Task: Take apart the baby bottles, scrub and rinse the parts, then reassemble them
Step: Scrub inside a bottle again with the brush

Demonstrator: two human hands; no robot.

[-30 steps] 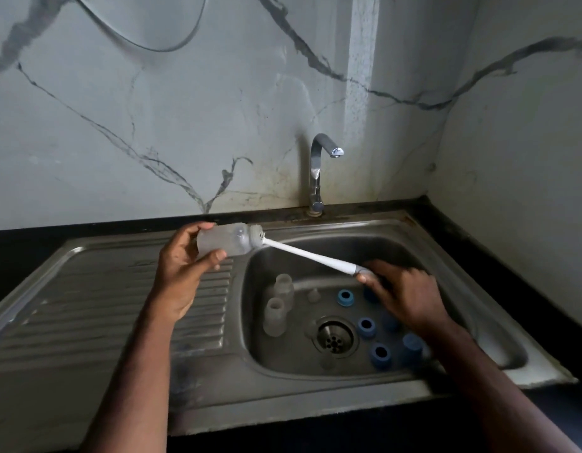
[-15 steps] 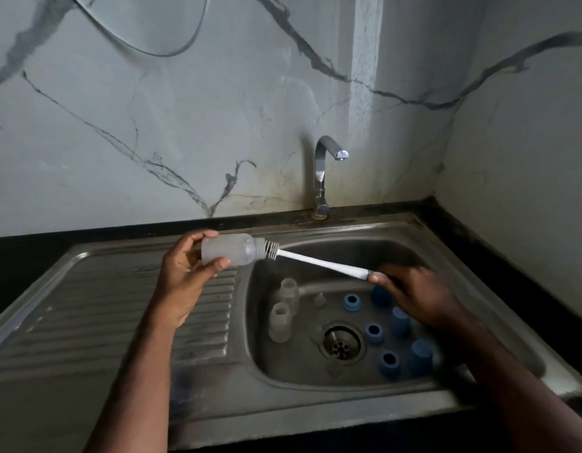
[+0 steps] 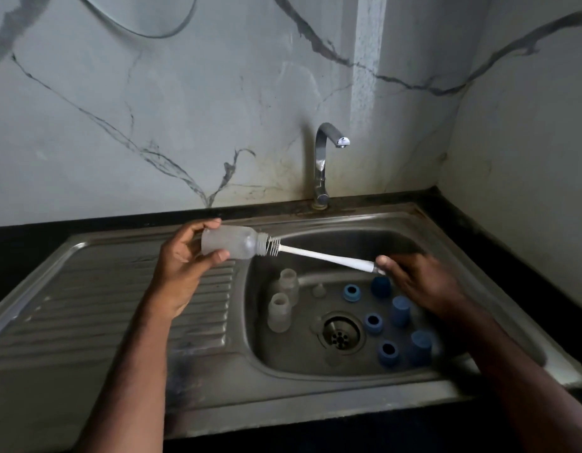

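My left hand (image 3: 181, 263) grips a frosted baby bottle (image 3: 232, 241) lying sideways above the sink's left rim, its threaded neck pointing right. A white bottle brush (image 3: 325, 256) pokes into that neck, with bristles showing just outside the opening. My right hand (image 3: 420, 282) holds the brush handle's far end over the basin. Down in the basin stand two more clear bottles (image 3: 283, 299), several blue rings and caps (image 3: 386, 318), and small clear teats (image 3: 319, 290).
The steel sink (image 3: 315, 377) has a ribbed drainboard (image 3: 96, 302) on the left and a drain (image 3: 340, 335) in the basin's middle. A chrome tap (image 3: 324, 161), not running, stands behind. Marble walls close the back and the right side.
The brush has slid outward from the bottle, so its bristles now show at the neck. My right hand has drawn slightly right. The view shifted down a little.
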